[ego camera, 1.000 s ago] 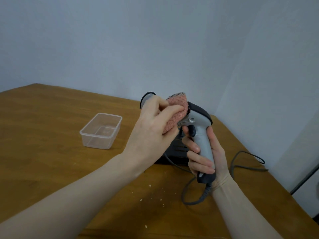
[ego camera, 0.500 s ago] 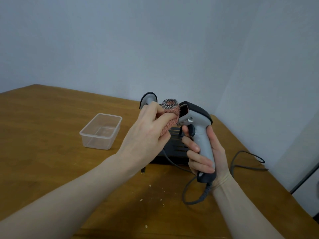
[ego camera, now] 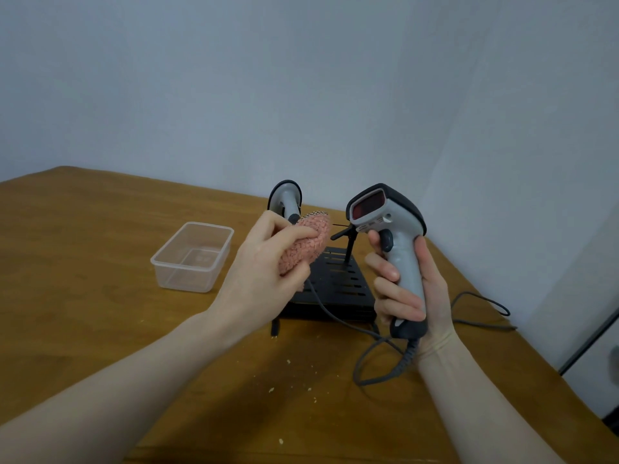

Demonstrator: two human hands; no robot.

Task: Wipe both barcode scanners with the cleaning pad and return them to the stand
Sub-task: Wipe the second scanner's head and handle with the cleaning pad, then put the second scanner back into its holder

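Note:
My right hand (ego camera: 410, 289) grips the handle of a grey barcode scanner (ego camera: 392, 222), held upright above the table with its red window facing left. My left hand (ego camera: 268, 266) holds a pink cleaning pad (ego camera: 310, 246), a short gap to the left of the scanner and not touching it. Behind the pad, a second grey scanner (ego camera: 286, 199) sits on the black slotted stand (ego camera: 338, 283). The stand's right-hand black holder arm (ego camera: 346, 237) carries nothing.
A clear plastic tub (ego camera: 192, 256) stands empty on the wooden table (ego camera: 83, 279), left of the stand. Grey cables (ego camera: 482, 313) trail from the scanners over the table to the right. Small crumbs lie near the front. The table's right edge runs close to the wall.
My left hand has drawn the pad leftward off the scanner's head, which was covered a second ago. The red window now shows. The right hand has kept the scanner nearly still.

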